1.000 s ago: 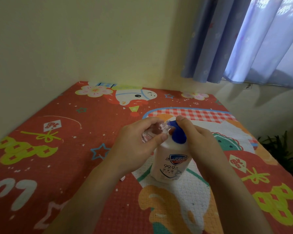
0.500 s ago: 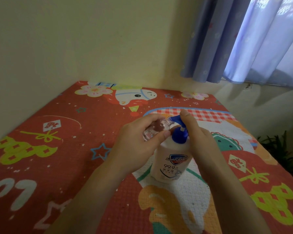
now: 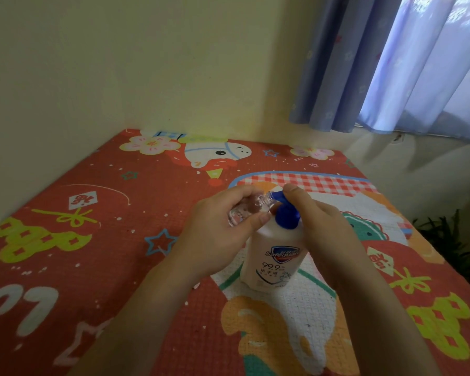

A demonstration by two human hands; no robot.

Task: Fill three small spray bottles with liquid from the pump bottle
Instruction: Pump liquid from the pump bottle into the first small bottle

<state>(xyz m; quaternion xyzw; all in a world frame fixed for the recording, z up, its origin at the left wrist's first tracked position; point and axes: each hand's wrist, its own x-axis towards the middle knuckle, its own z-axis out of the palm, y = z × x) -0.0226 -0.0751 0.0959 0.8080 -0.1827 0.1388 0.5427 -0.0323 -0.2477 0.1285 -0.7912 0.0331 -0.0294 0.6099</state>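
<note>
Small bottle held at the pump spout

Left hand [image 3: 215,237] pinches a clear spray bottle [image 3: 246,210], tilted toward two o'clock; right hand [image 3: 318,223] fingers rest pressed together atop the pump bottle [image 3: 276,256].

One pump bottle [image 3: 276,256] with one blue pump head [image 3: 285,215]; one small clear spray bottle [image 3: 248,210]; two hands, left [image 3: 220,234] and right [image 3: 323,226]; one patterned mat [image 3: 92,240]; two curtains [image 3: 391,63].

Both forearms bare to each hand (no sleeves, rings, or watch showing).
</note>
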